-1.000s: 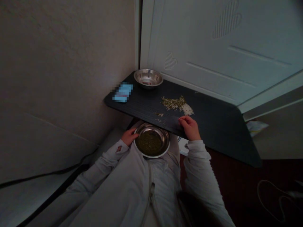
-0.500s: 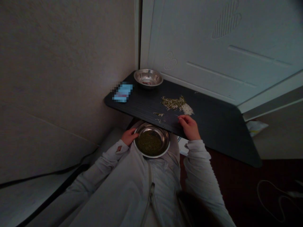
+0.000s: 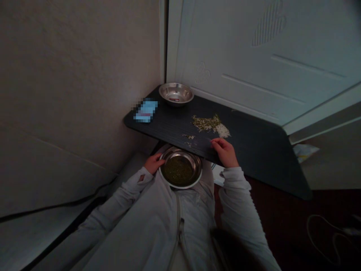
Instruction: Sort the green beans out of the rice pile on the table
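A steel bowl [image 3: 198, 165] rests on my lap, with a layer of small green grains [image 3: 178, 171] in it. My left hand [image 3: 153, 163] grips its left rim, thumb over the edge. At the front of the dark table, my right hand [image 3: 225, 150] is closed in a pinch; a thin, pale sliver seems to poke out from the fingertips, too small to name. Just beyond these fingers lies a heap of mixed green and white grains [image 3: 206, 123], whiter at its right end [image 3: 222, 130]. A few stray grains [image 3: 188, 136] are scattered left of my right hand.
The dark folding table [image 3: 262, 150] stands against a white door panel [image 3: 239, 49]. A second steel bowl [image 3: 176, 90] sits at its back left, beside a phone-like object with a blurred blue screen [image 3: 146, 111]. A white cable [image 3: 308, 226] lies on the floor at right.
My right hand stays in about the same place, its pinching fingertips shifting very slightly. My left hand and the bowl on my lap have not moved.
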`<state>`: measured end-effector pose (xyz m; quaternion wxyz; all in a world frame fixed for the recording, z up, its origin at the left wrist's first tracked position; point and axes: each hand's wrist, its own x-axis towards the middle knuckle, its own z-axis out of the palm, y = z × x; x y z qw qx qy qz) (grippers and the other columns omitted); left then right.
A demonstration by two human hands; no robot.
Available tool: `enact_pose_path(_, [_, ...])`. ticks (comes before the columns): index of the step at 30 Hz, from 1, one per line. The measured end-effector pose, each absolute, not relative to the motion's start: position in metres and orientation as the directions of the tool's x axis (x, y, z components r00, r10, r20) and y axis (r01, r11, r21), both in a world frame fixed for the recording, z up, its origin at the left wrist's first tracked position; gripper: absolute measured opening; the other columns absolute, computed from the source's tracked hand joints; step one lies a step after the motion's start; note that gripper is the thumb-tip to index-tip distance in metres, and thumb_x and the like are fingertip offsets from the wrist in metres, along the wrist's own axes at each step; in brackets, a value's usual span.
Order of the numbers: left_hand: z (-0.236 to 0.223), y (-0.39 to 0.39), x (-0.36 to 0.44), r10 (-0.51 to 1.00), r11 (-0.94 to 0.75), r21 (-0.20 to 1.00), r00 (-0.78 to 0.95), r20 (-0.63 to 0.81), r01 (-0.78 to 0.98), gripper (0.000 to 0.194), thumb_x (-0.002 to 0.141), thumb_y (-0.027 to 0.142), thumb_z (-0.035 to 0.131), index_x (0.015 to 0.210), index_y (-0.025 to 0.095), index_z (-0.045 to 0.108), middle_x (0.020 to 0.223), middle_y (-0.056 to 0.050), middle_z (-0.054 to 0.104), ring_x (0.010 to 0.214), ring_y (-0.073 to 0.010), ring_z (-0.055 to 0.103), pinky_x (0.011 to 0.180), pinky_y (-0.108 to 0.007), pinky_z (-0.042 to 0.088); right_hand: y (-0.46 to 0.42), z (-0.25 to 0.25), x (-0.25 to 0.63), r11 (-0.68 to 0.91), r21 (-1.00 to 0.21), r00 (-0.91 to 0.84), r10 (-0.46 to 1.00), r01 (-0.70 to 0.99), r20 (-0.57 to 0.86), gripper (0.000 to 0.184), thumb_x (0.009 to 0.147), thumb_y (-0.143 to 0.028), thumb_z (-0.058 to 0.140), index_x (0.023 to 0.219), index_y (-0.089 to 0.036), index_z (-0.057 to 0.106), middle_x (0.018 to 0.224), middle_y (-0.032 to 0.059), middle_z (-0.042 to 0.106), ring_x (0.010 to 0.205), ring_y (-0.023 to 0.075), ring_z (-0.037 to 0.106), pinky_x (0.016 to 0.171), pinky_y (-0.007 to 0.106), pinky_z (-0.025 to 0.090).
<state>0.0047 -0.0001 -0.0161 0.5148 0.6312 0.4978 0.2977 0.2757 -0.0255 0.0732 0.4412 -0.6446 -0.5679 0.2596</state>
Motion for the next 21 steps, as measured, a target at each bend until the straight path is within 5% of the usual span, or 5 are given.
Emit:
enact_pose_path(6, [-0.016,0.000,0.005,0.935,0.030,0.944,0.325,-0.143,0.329,0.032,0.058,0.029,0.048,0.085,0.015,0.058,0.076,0.000,0.061,0.078,-0.0172,0.053,0.072,-0.028,0.040,-0.026,0.076,0.275,0.042,-0.875,0.203,0.966,0.482,0.158,0.018,0.065,-0.033,0.047,0.068,-0.017,0.054,0.059,-0.0018,0.053,0.058,0.0099,0.047,0.057,0.022,0.035])
enact_pose_path(21, [-0.010,0.000,0.001,0.937,0.012,0.940,0.325,-0.129,0.340,0.030,0.058,0.029,0.048,0.081,0.015,0.059,0.073,0.001,0.061,0.074,-0.0167,0.053,0.069,-0.028,0.040,-0.091,0.080,0.268,-0.145,-0.868,0.500,0.856,0.474,0.130,0.023,0.067,-0.036,0.046,0.077,-0.017,0.053,0.055,-0.0009,0.051,0.049,0.0097,0.046,0.047,0.022,0.036])
